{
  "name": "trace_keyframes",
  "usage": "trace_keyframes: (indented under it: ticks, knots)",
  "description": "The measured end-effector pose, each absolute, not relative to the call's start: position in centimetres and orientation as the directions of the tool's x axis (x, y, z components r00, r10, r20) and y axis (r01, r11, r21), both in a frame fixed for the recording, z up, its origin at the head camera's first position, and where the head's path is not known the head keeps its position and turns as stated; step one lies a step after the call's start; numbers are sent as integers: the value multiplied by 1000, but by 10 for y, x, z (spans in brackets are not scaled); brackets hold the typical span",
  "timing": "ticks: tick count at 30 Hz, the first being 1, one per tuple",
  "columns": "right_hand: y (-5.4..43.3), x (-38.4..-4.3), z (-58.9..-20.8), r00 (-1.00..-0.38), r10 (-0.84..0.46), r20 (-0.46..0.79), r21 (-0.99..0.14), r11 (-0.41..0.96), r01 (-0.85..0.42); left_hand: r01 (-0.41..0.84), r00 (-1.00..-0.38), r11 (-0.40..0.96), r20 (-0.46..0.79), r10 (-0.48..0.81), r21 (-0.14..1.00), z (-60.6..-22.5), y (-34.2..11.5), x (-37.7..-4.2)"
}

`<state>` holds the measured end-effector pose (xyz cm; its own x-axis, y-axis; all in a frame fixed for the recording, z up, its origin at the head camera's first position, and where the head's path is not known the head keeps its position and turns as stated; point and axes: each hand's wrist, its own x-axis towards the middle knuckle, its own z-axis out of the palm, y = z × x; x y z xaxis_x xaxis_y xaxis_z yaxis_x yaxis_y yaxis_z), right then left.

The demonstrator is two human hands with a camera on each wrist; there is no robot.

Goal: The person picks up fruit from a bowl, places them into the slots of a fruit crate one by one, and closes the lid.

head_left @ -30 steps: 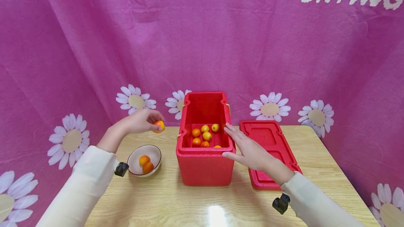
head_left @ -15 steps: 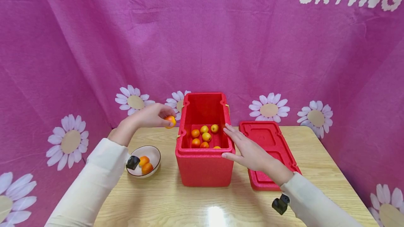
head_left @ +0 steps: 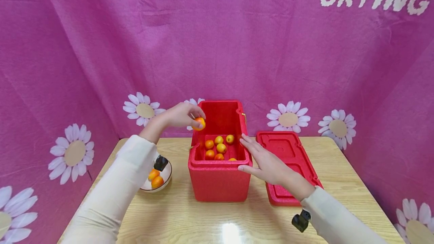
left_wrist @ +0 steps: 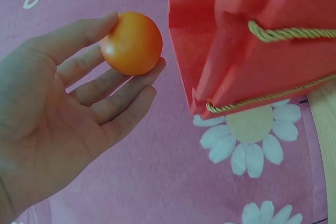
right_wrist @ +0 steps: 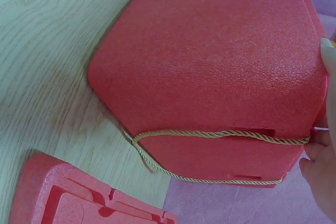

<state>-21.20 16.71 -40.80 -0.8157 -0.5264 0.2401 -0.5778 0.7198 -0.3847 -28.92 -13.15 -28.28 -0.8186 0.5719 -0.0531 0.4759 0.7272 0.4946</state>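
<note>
My left hand (head_left: 185,115) pinches a small, round orange-yellow fruit (head_left: 199,124) between thumb and fingertips. It is up at the left rim of the tall red foam box (head_left: 219,183), overlapping the opening in the head view. The left wrist view shows the fruit (left_wrist: 132,43) at the fingertips, beside the box wall (left_wrist: 283,61) with its gold cord. Inside the box lie several yellow and orange fruits (head_left: 221,148). My right hand (head_left: 268,161) rests on the box's right rim near the front corner, fingers extended and thumb apart.
A pale bowl (head_left: 166,184) with a dark rim stands left of the box, holding orange fruits (head_left: 157,182), partly hidden by the left wrist camera (head_left: 161,163). To the right, the red lid (head_left: 283,195) lies on the wooden table (head_left: 190,221). A purple cloth (head_left: 217,48) hangs behind.
My left hand has moved right and up with the fruit, from above the bowl's side to the box's left rim. The right hand stays in place.
</note>
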Motion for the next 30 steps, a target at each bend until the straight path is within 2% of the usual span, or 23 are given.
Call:
trace_keyframes:
  ticks: [10,24,30]
  knots:
    - [169,-213,-409,-825,-514,233,-399,723,-563,478,-813,753,-95,574,452,-276,-102,-310]
    - [168,-214,-410,-820,-526,224,-398,719,-570,395,-822,766,-177,541,507,-272,-71,-342]
    - [167,-215,-409,-819,-530,222,-391,721,-572,329,-834,742,-189,519,585,-275,-67,-354]
